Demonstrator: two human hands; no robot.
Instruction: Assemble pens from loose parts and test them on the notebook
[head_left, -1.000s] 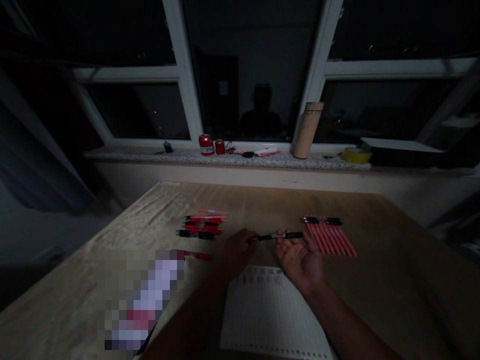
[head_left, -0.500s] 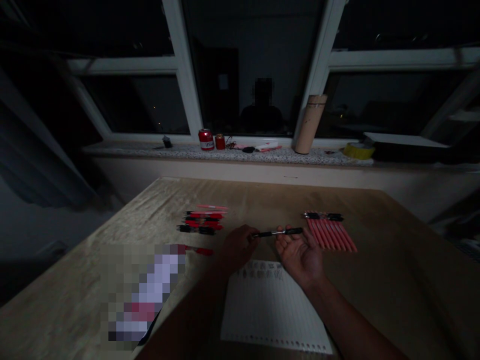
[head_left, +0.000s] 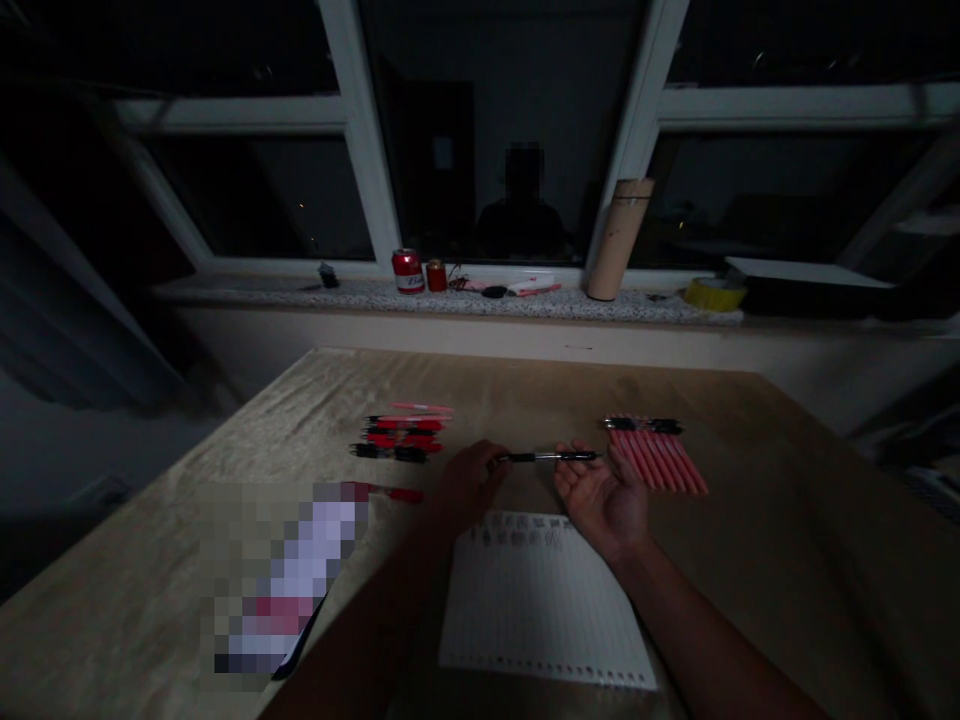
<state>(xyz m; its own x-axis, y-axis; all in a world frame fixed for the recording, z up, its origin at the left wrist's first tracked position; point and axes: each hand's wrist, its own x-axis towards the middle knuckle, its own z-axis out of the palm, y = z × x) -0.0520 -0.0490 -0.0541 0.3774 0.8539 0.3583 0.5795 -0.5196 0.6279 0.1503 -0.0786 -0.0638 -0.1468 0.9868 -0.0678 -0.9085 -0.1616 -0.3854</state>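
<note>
A black pen (head_left: 547, 457) lies level between my two hands, just above a lined spiral notebook (head_left: 536, 600) on the wooden table (head_left: 787, 520). My left hand (head_left: 469, 483) pinches the pen's left end with closed fingers. My right hand (head_left: 600, 495) is palm up with curled fingers, its fingertips holding the pen's right end. To the right, a row of several pink pens (head_left: 656, 460) lies side by side, with a black pen (head_left: 643, 426) across their top. At the left is a group of red and black pens (head_left: 401, 435).
A single red pen (head_left: 397, 494) lies left of my left hand, by a blurred-out patch. The window sill (head_left: 450, 300) behind the table carries a red can (head_left: 407, 271), a cardboard tube (head_left: 621, 238) and a yellow tape roll (head_left: 712, 294). The room is dim.
The view has tilted slightly, so everything sits a little higher in the picture. Both hands keep the black pen held level between them.
</note>
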